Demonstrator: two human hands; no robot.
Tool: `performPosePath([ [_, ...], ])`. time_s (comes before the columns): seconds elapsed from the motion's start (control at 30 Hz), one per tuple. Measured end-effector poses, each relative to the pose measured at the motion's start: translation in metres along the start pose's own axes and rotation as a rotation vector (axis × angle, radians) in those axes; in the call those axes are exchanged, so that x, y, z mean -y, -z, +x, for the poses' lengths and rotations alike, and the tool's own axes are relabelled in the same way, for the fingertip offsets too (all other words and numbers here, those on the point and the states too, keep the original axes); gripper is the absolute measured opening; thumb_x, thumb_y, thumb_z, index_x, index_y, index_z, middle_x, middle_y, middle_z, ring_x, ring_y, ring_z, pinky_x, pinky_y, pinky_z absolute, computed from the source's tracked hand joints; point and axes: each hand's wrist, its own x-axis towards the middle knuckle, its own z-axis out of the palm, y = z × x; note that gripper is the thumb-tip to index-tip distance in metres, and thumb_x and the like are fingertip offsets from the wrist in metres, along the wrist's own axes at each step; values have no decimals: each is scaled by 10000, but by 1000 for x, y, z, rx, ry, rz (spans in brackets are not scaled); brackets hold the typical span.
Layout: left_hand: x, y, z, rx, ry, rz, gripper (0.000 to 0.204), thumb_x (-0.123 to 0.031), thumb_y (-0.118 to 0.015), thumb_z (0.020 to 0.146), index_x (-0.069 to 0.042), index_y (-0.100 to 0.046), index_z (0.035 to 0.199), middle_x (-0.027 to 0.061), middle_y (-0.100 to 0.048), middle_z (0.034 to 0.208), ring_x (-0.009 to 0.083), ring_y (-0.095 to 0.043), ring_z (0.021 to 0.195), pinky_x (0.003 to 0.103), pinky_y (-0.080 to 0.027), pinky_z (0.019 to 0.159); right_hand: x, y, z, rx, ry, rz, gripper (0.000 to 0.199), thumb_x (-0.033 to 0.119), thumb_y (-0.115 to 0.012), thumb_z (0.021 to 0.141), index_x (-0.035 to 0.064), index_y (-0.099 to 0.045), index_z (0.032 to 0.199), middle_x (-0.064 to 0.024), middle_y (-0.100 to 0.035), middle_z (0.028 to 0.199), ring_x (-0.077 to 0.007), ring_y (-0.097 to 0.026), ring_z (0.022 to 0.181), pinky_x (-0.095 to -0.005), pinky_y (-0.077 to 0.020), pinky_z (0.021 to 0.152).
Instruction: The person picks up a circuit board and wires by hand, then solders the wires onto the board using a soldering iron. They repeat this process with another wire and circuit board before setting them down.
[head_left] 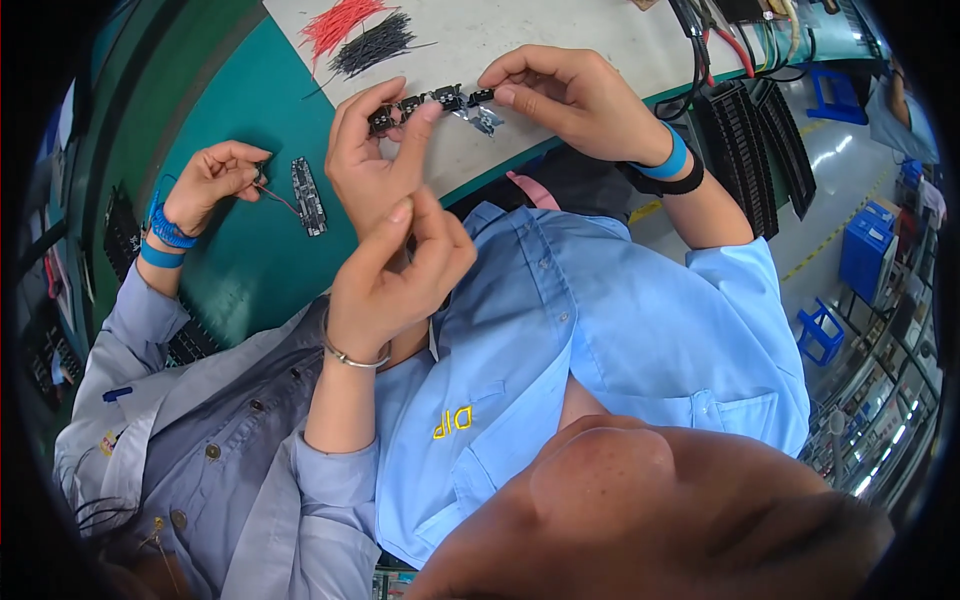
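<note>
Above the bench, my left hand (372, 150) is closed round a strip of small black circuit boards (447, 97), its thumb along the near edge. At the strip's right end, my right hand (575, 95) pinches a small black piece (481, 97) between thumb and fingers. I cannot tell whether that piece is still joined to the strip. Beneath the right part hangs a shiny, silvery crumpled bit (486, 122). Bundles of cut red wires (335, 28) and black wires (375, 47) lie beyond my left hand on the pale work surface (560, 35).
At my left, a co-worker's hand (212, 185) holds a small dark part with thin wires, beside a circuit-board panel (308, 197) on the green mat (240, 235). The co-worker's other hand (405, 270) is raised close to my left wrist. Black slotted racks (745, 150) and cables stand right.
</note>
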Motion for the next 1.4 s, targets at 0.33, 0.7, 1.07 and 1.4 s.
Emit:
performPosePath([
  [0.33, -8, 8, -7, 56, 111, 32, 414, 15, -861, 821, 16, -683, 1195, 40, -701, 928, 66, -645, 802, 170, -480, 667, -5, -4, -2, -10, 7, -58, 208, 135, -623, 1055, -7, -695, 1190, -21, -719, 953, -64, -661, 919, -218, -532, 793],
  [0.7, -18, 4, -3, -13, 207, -106, 702, 9, -868, 813, -2, -471, 1391, 87, -733, 911, 75, -668, 750, 179, -502, 617, -4, -9, -2, -34, 34, 68, 226, 144, -616, 1058, 0, -700, 1210, -26, -739, 951, -60, -664, 887, -214, -537, 769],
  [1.07, -23, 11, 6, -21, 295, -147, 715, 19, -839, 842, 15, -406, 1412, 125, -729, 905, 104, -679, 710, 203, -525, 609, -1, -15, 3, 9, -56, 184, 251, 137, -600, 1064, 19, -694, 1264, -10, -743, 952, -28, -608, 810, -195, -522, 733],
  [1.4, -18, 26, 12, 48, 305, -147, 718, 2, -841, 846, 22, -403, 1414, 122, -718, 895, 107, -672, 700, 207, -530, 612, 2, -20, 6, 21, -79, 225, 272, 136, -586, 1068, 10, -679, 1291, -22, -741, 983, -34, -596, 818, -200, -523, 745],
])
